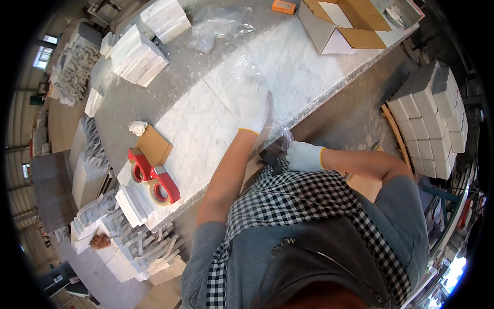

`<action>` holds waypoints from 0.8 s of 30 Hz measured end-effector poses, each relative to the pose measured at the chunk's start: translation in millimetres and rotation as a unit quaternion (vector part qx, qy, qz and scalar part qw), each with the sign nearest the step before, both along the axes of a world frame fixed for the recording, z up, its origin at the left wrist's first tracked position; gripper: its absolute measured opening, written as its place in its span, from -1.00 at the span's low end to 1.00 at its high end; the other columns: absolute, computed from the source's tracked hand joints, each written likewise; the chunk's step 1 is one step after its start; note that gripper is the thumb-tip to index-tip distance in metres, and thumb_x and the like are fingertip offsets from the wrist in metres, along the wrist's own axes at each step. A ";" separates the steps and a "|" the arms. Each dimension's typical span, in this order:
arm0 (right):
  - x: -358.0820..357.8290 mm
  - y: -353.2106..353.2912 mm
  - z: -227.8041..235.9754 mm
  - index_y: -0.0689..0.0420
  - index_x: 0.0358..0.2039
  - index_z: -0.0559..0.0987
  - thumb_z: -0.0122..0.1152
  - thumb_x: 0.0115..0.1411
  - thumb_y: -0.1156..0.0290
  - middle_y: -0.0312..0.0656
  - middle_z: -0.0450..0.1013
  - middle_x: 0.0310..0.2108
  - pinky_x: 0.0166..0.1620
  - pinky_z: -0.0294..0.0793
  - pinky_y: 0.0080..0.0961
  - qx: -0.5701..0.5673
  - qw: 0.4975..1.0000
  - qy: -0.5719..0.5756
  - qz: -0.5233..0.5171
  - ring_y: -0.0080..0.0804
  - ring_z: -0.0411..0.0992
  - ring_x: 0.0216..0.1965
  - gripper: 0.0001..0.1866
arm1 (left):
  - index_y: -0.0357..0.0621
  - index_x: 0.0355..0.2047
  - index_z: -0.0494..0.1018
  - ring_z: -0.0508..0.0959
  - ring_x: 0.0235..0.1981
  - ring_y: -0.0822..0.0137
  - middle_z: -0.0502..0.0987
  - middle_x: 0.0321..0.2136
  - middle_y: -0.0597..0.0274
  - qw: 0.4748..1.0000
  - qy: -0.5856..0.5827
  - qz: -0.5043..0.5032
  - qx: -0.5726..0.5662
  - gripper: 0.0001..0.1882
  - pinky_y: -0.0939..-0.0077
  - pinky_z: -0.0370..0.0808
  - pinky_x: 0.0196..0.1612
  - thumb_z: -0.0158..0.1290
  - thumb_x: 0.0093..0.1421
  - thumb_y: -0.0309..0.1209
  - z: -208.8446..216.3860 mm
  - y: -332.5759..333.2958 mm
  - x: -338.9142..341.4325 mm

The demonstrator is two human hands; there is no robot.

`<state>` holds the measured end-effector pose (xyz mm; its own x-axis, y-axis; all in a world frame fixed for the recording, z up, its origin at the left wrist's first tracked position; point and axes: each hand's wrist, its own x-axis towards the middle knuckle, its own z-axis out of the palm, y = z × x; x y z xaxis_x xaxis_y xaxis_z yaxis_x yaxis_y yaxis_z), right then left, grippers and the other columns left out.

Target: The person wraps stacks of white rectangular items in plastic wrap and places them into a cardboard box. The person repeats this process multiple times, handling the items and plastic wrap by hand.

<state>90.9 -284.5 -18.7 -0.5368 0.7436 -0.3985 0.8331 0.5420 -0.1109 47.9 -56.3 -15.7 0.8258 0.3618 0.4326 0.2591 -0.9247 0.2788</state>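
My left hand (252,109), in a white knit glove with a yellow cuff, lies over the white marble slab (200,116). Clear plastic film (245,68) spreads just beyond it; the fingers blur into the pale film and marble, so their pose is unclear. Close to my waist, at the slab's near edge, my right hand (304,156), gloved the same way, is closed on crumpled clear plastic film (286,138). I cannot tell whether both stretches of film are one piece.
Two red tape dispensers (165,186) and a cardboard piece (154,145) sit at the left. An open carton (339,26) and an orange box (283,6) stand at the far right. Stacked marble pieces (138,55) and loose film (221,28) lie farther back; wrapped blocks (429,121) stand at right.
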 end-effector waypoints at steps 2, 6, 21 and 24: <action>4.4 3.7 -6.5 -0.07 -0.42 0.74 0.22 0.18 0.34 -0.32 0.63 -0.29 -0.07 0.44 -0.31 -0.008 1.000 -0.009 -0.021 -0.24 0.57 -0.16 -0.85 | -0.21 -0.12 0.50 0.45 0.08 -0.07 0.50 -0.03 -0.07 0.997 0.024 0.023 -0.065 -0.76 0.01 0.40 0.14 0.09 0.23 -0.38 -30.9 3.3 -0.3; 10.9 1.5 -76.7 -0.06 -0.35 0.77 0.21 0.16 0.32 -0.23 0.63 -0.22 0.06 0.43 -0.23 -0.025 0.987 -0.013 -0.157 -0.16 0.53 -0.01 -0.82 | -0.24 -0.17 0.49 0.41 0.11 -0.08 0.50 -0.04 -0.04 0.998 -0.014 0.012 -0.052 -0.80 0.00 0.36 0.13 0.05 0.25 -0.40 -41.3 2.0 -10.2; 108.5 57.2 40.0 0.15 -0.26 0.69 0.11 0.25 0.07 -0.11 0.65 -0.36 -0.18 0.55 -0.27 -0.015 0.770 0.311 -0.557 -0.24 0.61 -0.29 -0.60 | -0.25 -0.21 0.46 0.42 0.01 -0.12 0.48 -0.09 -0.14 0.994 -0.016 0.073 -0.074 -0.81 -0.02 0.35 0.12 0.05 0.24 -0.39 -40.1 -3.1 -19.9; 115.7 111.2 13.6 0.22 0.20 0.53 0.12 0.27 -0.05 0.13 0.53 0.12 0.23 0.40 -0.22 0.073 0.738 0.345 -0.576 -0.07 0.48 0.18 -0.33 | -0.23 -0.27 0.46 0.43 -0.04 -0.12 0.48 -0.16 -0.10 0.996 -0.041 0.062 -0.058 -0.83 -0.02 0.37 0.07 0.06 0.20 -0.39 -47.2 1.0 -16.6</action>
<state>206.6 -173.3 -5.1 0.4468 0.8728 -0.1962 0.5230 -0.4328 -0.7342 31.3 -55.3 -62.9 0.7354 0.5103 0.4459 0.3407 -0.8472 0.4076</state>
